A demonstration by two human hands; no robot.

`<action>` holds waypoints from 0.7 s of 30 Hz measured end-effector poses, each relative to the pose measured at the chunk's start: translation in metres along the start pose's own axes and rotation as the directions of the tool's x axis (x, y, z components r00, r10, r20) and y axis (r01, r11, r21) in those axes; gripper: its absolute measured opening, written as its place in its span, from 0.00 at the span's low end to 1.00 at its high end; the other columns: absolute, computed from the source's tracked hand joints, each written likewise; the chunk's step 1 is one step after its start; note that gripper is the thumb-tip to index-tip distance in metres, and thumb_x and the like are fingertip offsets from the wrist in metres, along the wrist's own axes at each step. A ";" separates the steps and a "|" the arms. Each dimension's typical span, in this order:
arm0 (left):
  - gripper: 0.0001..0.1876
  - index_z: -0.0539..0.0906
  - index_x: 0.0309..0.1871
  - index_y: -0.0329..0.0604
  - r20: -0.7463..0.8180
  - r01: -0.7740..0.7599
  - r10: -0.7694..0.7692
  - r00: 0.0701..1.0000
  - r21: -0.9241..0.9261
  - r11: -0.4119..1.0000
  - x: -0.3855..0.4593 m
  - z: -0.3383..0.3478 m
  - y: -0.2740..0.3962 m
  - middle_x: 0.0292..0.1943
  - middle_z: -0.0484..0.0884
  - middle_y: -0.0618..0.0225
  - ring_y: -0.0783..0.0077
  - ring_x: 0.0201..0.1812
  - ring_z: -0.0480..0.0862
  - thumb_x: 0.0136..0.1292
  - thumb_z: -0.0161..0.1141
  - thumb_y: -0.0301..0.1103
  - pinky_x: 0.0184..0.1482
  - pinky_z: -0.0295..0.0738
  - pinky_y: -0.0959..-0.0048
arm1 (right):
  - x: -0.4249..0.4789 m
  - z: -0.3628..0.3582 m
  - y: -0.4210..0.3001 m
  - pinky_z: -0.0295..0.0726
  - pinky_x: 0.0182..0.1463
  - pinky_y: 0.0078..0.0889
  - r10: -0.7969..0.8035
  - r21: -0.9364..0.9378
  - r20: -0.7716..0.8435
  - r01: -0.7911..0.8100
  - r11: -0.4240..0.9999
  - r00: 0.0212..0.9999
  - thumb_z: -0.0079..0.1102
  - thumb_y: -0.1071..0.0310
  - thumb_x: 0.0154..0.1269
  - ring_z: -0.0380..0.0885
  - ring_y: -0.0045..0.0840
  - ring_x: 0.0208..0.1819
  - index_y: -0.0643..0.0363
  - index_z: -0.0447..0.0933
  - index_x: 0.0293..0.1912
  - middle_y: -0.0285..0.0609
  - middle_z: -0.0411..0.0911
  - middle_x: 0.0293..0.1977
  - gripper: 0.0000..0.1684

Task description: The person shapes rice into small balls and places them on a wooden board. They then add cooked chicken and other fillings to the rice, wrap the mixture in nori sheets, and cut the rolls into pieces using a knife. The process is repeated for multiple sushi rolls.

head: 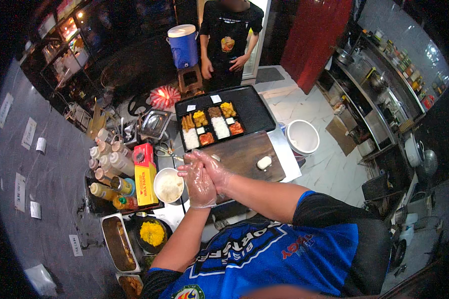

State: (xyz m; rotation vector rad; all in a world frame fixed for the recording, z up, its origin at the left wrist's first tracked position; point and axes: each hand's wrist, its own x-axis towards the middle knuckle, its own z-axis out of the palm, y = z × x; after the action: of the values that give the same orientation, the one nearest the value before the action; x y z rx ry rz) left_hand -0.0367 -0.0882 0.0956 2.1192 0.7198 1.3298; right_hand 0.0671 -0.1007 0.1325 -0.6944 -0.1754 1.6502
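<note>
My left hand (201,188) and my right hand (217,172) both wear clear plastic gloves and are pressed palm to palm. Whether anything lies between the palms is hidden. They are above the left part of a dark wooden cutting board (239,153). On the board's right side lies a small white oblong piece of food (264,162). Another white piece (216,157) shows partly behind my right hand. Left of my hands stands a white bowl (168,170) holding pale, grainy food (170,188).
Beyond the board, a black tray (252,108) carries two filled meal boxes (209,127). Squeeze bottles (121,162), a wax paper box (146,185) and scissors (162,150) stand left. A white bucket (302,137) is at right. A person (230,41) stands across the table.
</note>
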 end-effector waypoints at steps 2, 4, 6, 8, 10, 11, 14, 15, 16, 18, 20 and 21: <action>0.19 0.83 0.66 0.26 0.051 -0.040 0.038 0.998 0.032 0.999 0.004 0.014 -0.002 0.64 0.86 0.38 0.34 0.68 0.82 0.80 0.55 0.29 0.73 0.74 0.44 | -0.008 -0.016 -0.012 0.83 0.68 0.49 0.055 0.011 -0.026 -0.054 0.998 0.998 0.64 0.37 0.79 0.86 0.38 0.61 0.54 0.76 0.71 0.53 0.86 0.60 0.36; 0.18 0.84 0.64 0.27 0.200 -0.045 0.024 0.980 0.103 0.994 -0.001 0.023 -0.002 0.63 0.86 0.39 0.34 0.67 0.83 0.77 0.58 0.29 0.73 0.73 0.41 | -0.013 -0.033 -0.019 0.83 0.68 0.48 0.106 0.033 -0.048 -0.105 0.994 0.993 0.66 0.38 0.78 0.86 0.38 0.61 0.56 0.78 0.66 0.52 0.87 0.58 0.35; 0.19 0.86 0.60 0.31 0.335 -0.093 0.053 0.941 0.106 0.990 -0.003 0.031 -0.006 0.60 0.88 0.43 0.35 0.67 0.83 0.71 0.63 0.33 0.74 0.72 0.38 | -0.029 -0.050 -0.007 0.85 0.64 0.46 0.103 -0.011 -0.209 -0.107 0.994 0.972 0.67 0.40 0.77 0.87 0.36 0.53 0.52 0.83 0.55 0.46 0.89 0.49 0.26; 0.21 0.86 0.61 0.34 0.312 -0.169 0.103 0.944 0.190 0.967 -0.020 0.048 0.006 0.60 0.89 0.46 0.38 0.67 0.84 0.70 0.65 0.36 0.74 0.72 0.38 | -0.047 -0.063 -0.006 0.88 0.59 0.44 0.079 -0.064 -0.358 -0.109 0.992 0.930 0.69 0.41 0.76 0.88 0.34 0.45 0.48 0.88 0.44 0.40 0.91 0.41 0.20; 0.22 0.87 0.61 0.37 0.295 -0.287 0.206 0.933 0.268 0.919 -0.034 0.066 0.025 0.59 0.90 0.48 0.42 0.67 0.86 0.67 0.68 0.38 0.73 0.74 0.39 | -0.069 -0.084 -0.015 0.84 0.64 0.46 0.078 -0.140 -0.253 -0.116 0.983 0.964 0.67 0.40 0.76 0.86 0.37 0.56 0.52 0.83 0.59 0.48 0.88 0.54 0.27; 0.22 0.87 0.61 0.37 0.280 -0.277 0.201 0.939 0.267 0.923 -0.039 0.078 0.034 0.59 0.90 0.49 0.43 0.67 0.86 0.67 0.68 0.38 0.73 0.74 0.39 | -0.081 -0.094 -0.019 0.82 0.67 0.47 0.080 -0.176 -0.198 -0.115 0.978 0.977 0.66 0.40 0.76 0.86 0.38 0.61 0.54 0.81 0.66 0.52 0.87 0.60 0.33; 0.21 0.89 0.59 0.39 0.229 -0.253 0.192 0.954 0.275 0.927 -0.047 0.111 0.057 0.61 0.89 0.50 0.44 0.67 0.86 0.66 0.70 0.38 0.70 0.77 0.42 | -0.115 -0.103 -0.048 0.82 0.66 0.43 0.130 -0.192 -0.220 -0.174 0.966 0.967 0.70 0.40 0.72 0.86 0.36 0.59 0.55 0.84 0.61 0.49 0.88 0.57 0.32; 0.20 0.89 0.58 0.39 0.204 -0.220 0.164 0.965 0.292 0.931 -0.053 0.121 0.067 0.60 0.90 0.50 0.43 0.65 0.87 0.66 0.70 0.38 0.68 0.79 0.43 | -0.133 -0.100 -0.062 0.82 0.65 0.41 0.160 -0.213 -0.220 -0.208 0.955 0.962 0.71 0.40 0.72 0.87 0.35 0.58 0.56 0.84 0.62 0.48 0.89 0.56 0.33; 0.20 0.89 0.58 0.38 0.175 -0.198 0.149 0.973 0.309 0.930 -0.053 0.130 0.077 0.59 0.90 0.49 0.43 0.63 0.88 0.66 0.70 0.37 0.66 0.80 0.45 | -0.150 -0.094 -0.077 0.79 0.70 0.47 0.083 -0.286 -0.275 -0.164 0.944 0.958 0.69 0.41 0.73 0.86 0.39 0.60 0.56 0.84 0.61 0.49 0.88 0.58 0.31; 0.19 0.89 0.56 0.35 0.067 -0.132 0.121 0.990 0.200 0.971 -0.043 0.155 0.106 0.52 0.91 0.48 0.40 0.52 0.90 0.64 0.70 0.34 0.58 0.84 0.48 | -0.150 -0.124 -0.089 0.83 0.67 0.46 0.148 -0.189 -0.152 -0.176 0.966 0.977 0.68 0.40 0.76 0.87 0.35 0.57 0.52 0.85 0.58 0.47 0.89 0.55 0.27; 0.18 0.89 0.55 0.34 0.172 -0.034 -0.023 0.985 0.319 0.947 -0.038 0.169 0.122 0.50 0.91 0.47 0.39 0.51 0.90 0.64 0.70 0.33 0.59 0.84 0.48 | -0.149 -0.156 -0.099 0.82 0.69 0.49 0.207 -0.147 -0.007 -0.206 0.968 0.978 0.66 0.32 0.75 0.86 0.36 0.61 0.52 0.84 0.60 0.46 0.89 0.57 0.34; 0.18 0.89 0.55 0.33 0.216 0.017 -0.108 0.970 0.388 0.922 -0.037 0.171 0.130 0.49 0.91 0.47 0.39 0.50 0.90 0.65 0.70 0.33 0.59 0.84 0.48 | -0.152 -0.162 -0.104 0.82 0.69 0.49 0.244 -0.106 0.052 -0.237 0.966 0.968 0.65 0.31 0.76 0.86 0.36 0.60 0.52 0.84 0.60 0.46 0.89 0.57 0.35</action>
State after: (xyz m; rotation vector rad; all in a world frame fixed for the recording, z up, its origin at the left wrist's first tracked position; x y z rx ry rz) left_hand 0.1256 -0.2334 0.0967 2.4810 1.0030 0.9372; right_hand 0.2475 -0.2647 0.1037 -0.7611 -0.2281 1.9087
